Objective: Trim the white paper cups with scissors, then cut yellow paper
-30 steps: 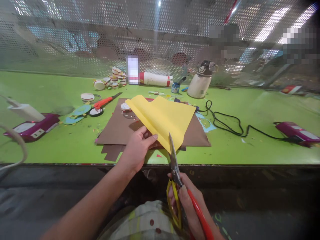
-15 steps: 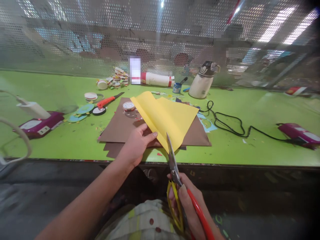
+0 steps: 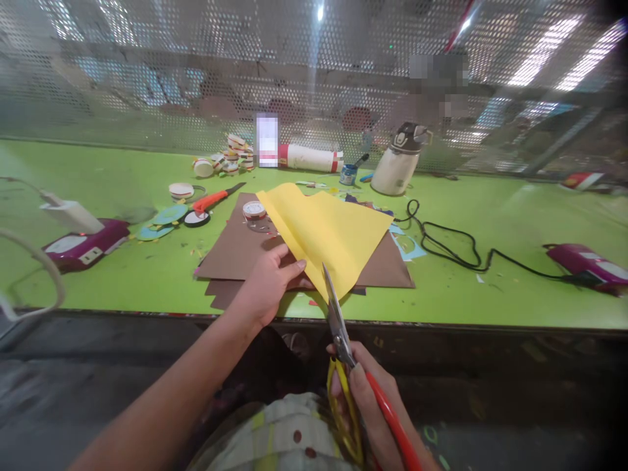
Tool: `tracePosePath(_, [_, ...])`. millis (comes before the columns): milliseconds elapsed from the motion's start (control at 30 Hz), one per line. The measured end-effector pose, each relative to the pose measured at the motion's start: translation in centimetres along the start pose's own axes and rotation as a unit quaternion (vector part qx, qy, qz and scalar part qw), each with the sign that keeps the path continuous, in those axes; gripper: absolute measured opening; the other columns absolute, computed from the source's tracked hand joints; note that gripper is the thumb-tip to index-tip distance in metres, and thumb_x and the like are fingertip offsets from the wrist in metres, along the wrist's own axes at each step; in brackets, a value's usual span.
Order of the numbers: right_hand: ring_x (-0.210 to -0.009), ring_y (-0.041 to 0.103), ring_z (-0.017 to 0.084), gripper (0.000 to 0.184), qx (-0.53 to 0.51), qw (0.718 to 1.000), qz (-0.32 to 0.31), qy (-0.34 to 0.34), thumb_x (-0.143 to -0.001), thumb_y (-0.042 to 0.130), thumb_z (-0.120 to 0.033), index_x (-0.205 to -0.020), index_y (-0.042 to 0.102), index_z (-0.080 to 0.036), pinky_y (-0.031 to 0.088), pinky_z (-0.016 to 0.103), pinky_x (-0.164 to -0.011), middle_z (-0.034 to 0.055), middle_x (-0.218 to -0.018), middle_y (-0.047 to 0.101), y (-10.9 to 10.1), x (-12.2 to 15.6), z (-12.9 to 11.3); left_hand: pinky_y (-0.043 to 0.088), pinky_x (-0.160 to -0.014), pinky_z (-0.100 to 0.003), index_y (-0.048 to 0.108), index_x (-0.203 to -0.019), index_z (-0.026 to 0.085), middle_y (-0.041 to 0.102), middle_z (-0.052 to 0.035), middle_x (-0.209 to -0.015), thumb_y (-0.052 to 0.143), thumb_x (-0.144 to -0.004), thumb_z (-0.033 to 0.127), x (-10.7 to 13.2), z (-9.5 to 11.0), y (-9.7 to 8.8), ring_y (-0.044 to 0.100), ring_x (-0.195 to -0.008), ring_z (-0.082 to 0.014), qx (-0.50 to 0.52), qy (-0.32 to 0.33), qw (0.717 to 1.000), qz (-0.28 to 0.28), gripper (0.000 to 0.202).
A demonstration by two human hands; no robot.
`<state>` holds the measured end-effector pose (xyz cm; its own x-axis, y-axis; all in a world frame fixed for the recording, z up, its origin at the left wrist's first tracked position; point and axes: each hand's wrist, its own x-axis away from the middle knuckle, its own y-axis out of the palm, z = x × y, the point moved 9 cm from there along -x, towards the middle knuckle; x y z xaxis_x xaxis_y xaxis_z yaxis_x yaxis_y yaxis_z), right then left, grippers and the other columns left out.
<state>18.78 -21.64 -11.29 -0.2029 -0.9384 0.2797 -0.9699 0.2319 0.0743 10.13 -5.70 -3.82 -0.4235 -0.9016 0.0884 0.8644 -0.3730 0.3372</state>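
My left hand [image 3: 267, 284] pinches the near left edge of a folded yellow paper sheet [image 3: 331, 235] and holds it lifted above brown card sheets [image 3: 235, 252] on the green table. My right hand [image 3: 366, 399] grips scissors [image 3: 338, 330] with yellow and red handles. The blades point up and away, and their tips meet the yellow sheet's near edge.
On the green table [image 3: 490, 288] lie an orange-handled knife [image 3: 213, 198], tape rolls [image 3: 223, 162], paper discs [image 3: 167, 216], a white bottle [image 3: 397, 167], a small paint pot [image 3: 348, 173], a black cable [image 3: 456, 245], and purple devices at left [image 3: 83, 245] and right [image 3: 583, 265]. Perforated metal mesh [image 3: 147, 78] stands behind.
The scissors have shifted slightly left along the yellow sheet's near edge. My left hand keeps its hold on the sheet. The view has drifted a little.
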Motion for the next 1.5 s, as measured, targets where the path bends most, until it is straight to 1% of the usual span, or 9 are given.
tracePosePath(167, [-0.042, 0.037, 0.006, 0.05, 0.016, 0.999, -0.022, -0.024, -0.084, 0.047, -0.064, -0.106, 0.053, -0.019, 0.03, 0.018, -0.038, -0.005, -0.059, 0.049, 0.1, 0.1, -0.5, 0.055, -0.06, -0.029, 0.063, -0.1, 0.009, 0.072, -0.0099, -0.091, 0.07, -0.067, 0.016, -0.2, 0.0, -0.2, 0.067, -0.069, -0.0187, -0.009, -0.011, 1.0, -0.001, 0.035])
tracePosePath(333, [-0.043, 0.035, 0.006, 0.053, 0.033, 0.998, -0.034, -0.03, -0.084, 0.043, -0.065, -0.108, 0.051, -0.018, 0.029, 0.018, -0.038, -0.0048, -0.06, 0.047, 0.2, 0.3, -1.0, 0.055, -0.059, -0.028, 0.064, -0.098, 0.009, 0.072, -0.009, -0.088, 0.076, -0.061, 0.018, -0.2, 0.2, -0.1, 0.067, -0.067, -0.0178, -0.015, -0.021, 1.0, -0.012, 0.04])
tracePosePath(567, [-0.047, 0.036, 0.009, 0.05, 0.068, 0.996, -0.036, -0.04, -0.086, 0.042, -0.063, -0.107, 0.052, -0.018, 0.031, 0.021, -0.043, -0.004, -0.06, 0.045, 0.0, 0.3, -1.3, 0.055, -0.06, -0.03, 0.066, -0.097, 0.01, 0.071, -0.0092, -0.086, 0.075, -0.063, 0.018, -0.2, 0.3, -0.1, 0.066, -0.066, -0.0178, -0.017, -0.028, 0.999, -0.015, 0.036])
tracePosePath(733, [-0.048, 0.035, 0.009, 0.051, 0.091, 0.994, -0.039, -0.039, -0.086, 0.041, -0.063, -0.106, 0.053, -0.019, 0.03, 0.021, -0.044, -0.0038, -0.061, 0.045, -0.2, 0.3, -1.1, 0.055, -0.061, -0.027, 0.067, -0.097, 0.01, 0.071, -0.0094, -0.088, 0.072, -0.066, 0.015, -0.4, 0.1, -0.4, 0.066, -0.067, -0.0162, -0.028, -0.031, 0.999, -0.02, 0.032])
tracePosePath(900, [-0.048, 0.034, 0.009, 0.05, 0.089, 0.994, -0.05, -0.027, -0.086, 0.042, -0.062, -0.11, 0.051, -0.018, 0.027, 0.02, -0.041, -0.004, -0.061, 0.044, -0.2, 0.3, -0.7, 0.055, -0.058, -0.026, 0.068, -0.095, 0.01, 0.071, -0.0101, -0.09, 0.07, -0.069, 0.017, -0.6, 0.3, -0.5, 0.066, -0.066, -0.016, -0.056, -0.035, 0.998, -0.022, 0.027])
tracePosePath(1067, [-0.048, 0.033, 0.008, 0.052, 0.102, 0.993, -0.052, -0.039, -0.085, 0.042, -0.064, -0.109, 0.053, -0.019, 0.026, 0.02, -0.042, -0.0043, -0.06, 0.042, -0.2, 0.5, -1.0, 0.054, -0.054, -0.024, 0.069, -0.093, 0.009, 0.071, -0.0107, -0.089, 0.07, -0.069, 0.02, -0.8, 0.7, -0.3, 0.065, -0.064, -0.0149, -0.086, -0.037, 0.995, -0.034, 0.026])
tracePosePath(1333, [-0.049, 0.035, 0.009, 0.051, 0.136, 0.988, -0.056, -0.043, -0.086, 0.041, -0.063, -0.106, 0.054, -0.019, 0.029, 0.021, -0.043, -0.0043, -0.061, 0.041, -0.4, 0.5, -1.4, 0.054, -0.052, -0.026, 0.07, -0.091, 0.013, 0.071, -0.0076, -0.079, 0.072, -0.068, 0.023, -0.7, 0.9, 0.0, 0.06, -0.054, -0.0119, -0.103, -0.052, 0.992, -0.045, 0.025])
tracePosePath(1500, [-0.047, 0.033, 0.009, 0.052, 0.137, 0.988, -0.056, -0.045, -0.084, 0.043, -0.065, -0.104, 0.056, -0.018, 0.029, 0.021, -0.043, -0.0046, -0.06, 0.04, -0.4, 0.4, -1.1, 0.053, -0.051, -0.026, 0.07, -0.089, 0.012, 0.07, -0.008, -0.078, 0.073, -0.068, 0.025, -0.8, 1.0, 0.0, 0.06, -0.053, -0.0121, -0.122, -0.049, 0.99, -0.049, 0.025])
